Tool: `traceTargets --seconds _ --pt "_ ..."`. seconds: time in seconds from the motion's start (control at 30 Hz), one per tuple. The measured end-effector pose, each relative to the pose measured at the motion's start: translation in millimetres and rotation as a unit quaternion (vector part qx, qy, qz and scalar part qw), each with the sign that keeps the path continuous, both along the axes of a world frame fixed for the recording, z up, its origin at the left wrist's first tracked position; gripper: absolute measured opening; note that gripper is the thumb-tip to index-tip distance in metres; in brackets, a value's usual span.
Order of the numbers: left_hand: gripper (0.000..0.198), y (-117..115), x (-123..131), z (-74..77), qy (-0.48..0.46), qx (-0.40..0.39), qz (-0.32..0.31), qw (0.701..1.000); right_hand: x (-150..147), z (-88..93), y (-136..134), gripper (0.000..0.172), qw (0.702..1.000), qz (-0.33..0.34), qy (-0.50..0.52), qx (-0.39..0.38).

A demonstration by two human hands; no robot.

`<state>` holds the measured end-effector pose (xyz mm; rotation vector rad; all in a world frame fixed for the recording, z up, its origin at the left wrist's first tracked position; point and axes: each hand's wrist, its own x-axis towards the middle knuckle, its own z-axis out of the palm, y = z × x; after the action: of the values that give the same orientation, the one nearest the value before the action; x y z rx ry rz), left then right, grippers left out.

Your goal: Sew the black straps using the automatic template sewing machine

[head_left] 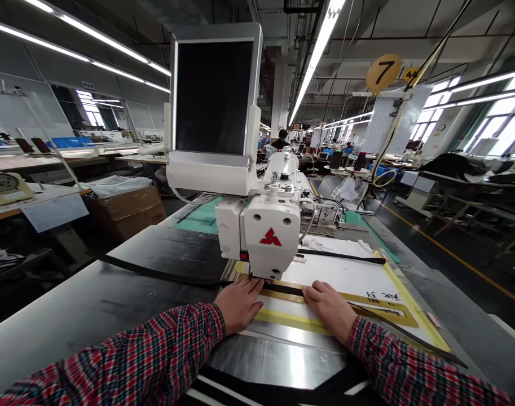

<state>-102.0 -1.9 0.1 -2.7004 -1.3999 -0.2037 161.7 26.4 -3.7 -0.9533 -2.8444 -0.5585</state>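
A white sewing machine head point(271, 235) with a red logo stands over a flat template point(346, 279) edged in yellow tape. My left hand point(239, 303) lies flat on the template just below the machine head, fingers stretched toward the needle area. My right hand point(329, 307) rests palm down to the right of it, fingers pointing at a thin black strip point(291, 289) that runs along a yellow slot under the machine. Neither hand grips anything. Both sleeves are red plaid.
A dark screen point(214, 97) is mounted above the machine. The steel table point(83, 307) spreads left, with a black sheet point(172, 254) on it. A cardboard box point(128, 210) stands at the left. An aisle with a yellow line point(456, 256) runs on the right. Other workstations and people are far behind.
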Motion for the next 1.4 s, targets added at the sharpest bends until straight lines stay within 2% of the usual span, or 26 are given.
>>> traceTargets --seconds 0.43,0.87,0.93,1.03,1.1,1.17,1.23,1.33,1.4 --pt "0.047 1 -37 6.4 0.058 -0.005 -0.015 0.998 -38 -0.3 4 0.010 1.000 -0.009 0.001 -0.019" --pt "0.047 3 -68 9.6 0.050 -0.001 -0.033 0.998 -66 0.2 3 0.014 0.999 -0.001 0.022 -0.025" --pt "0.047 5 -70 7.5 0.046 0.009 -0.038 0.998 -66 3.1 4 0.017 0.998 -0.014 0.033 -0.048" --pt "0.046 7 -72 4.5 0.065 0.019 -0.043 0.997 -55 12.8 15 0.020 0.985 -0.039 0.084 -0.147" --pt "0.047 6 -73 3.8 0.087 0.028 -0.035 0.995 -37 20.5 27 0.023 0.968 -0.063 0.116 -0.211" --pt "0.047 1 -69 5.6 0.099 0.042 -0.015 0.994 -13 25.8 37 0.023 0.958 -0.096 0.134 -0.232" --pt "0.045 -6 -54 10.3 0.090 0.043 -0.025 0.995 9 26.7 42 0.022 0.955 -0.127 0.144 -0.224" --pt "0.051 -15 -10 17.7 0.043 -0.003 -0.100 0.994 26 22.9 38 0.023 0.959 -0.153 0.146 -0.190" --pt "0.054 -13 29 17.9 0.004 -0.029 -0.111 0.993 27 19.9 32 0.023 0.965 -0.151 0.135 -0.165"
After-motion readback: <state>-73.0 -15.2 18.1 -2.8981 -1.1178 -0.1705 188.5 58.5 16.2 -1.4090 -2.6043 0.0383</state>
